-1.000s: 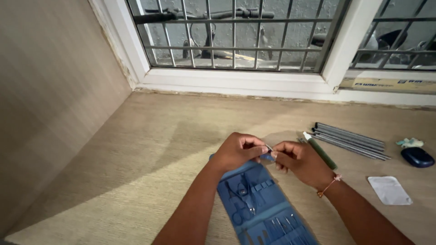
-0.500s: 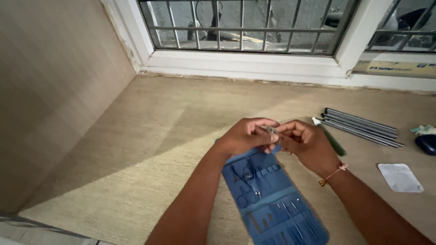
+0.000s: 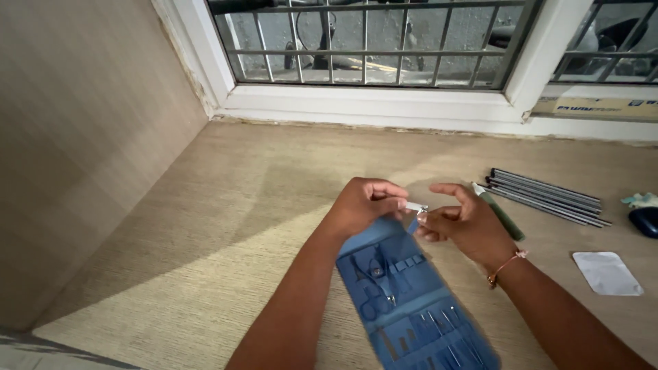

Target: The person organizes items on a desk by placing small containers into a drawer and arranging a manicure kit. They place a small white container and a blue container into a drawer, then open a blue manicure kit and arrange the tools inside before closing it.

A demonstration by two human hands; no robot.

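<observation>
My left hand [image 3: 363, 205] pinches a small silver metal tool [image 3: 415, 207] by one end, above the top of an open blue tool case [image 3: 411, 301]. My right hand [image 3: 458, 223] meets the tool's other end with thumb and fingertips, its forefinger raised. The case lies flat on the tan surface under both wrists and shows scissors [image 3: 373, 288] and several slim metal tools in loops.
A green pen [image 3: 500, 212] and a bundle of thin grey rods [image 3: 548, 196] lie right of my hands. Further right are a white pouch [image 3: 607, 273] and a dark blue oval case [image 3: 644, 220]. A barred window runs along the back, a wall stands on the left.
The hands have drawn slightly apart, so the silver tool now shows between them. My right forefinger has lifted. The view shifted a little.
</observation>
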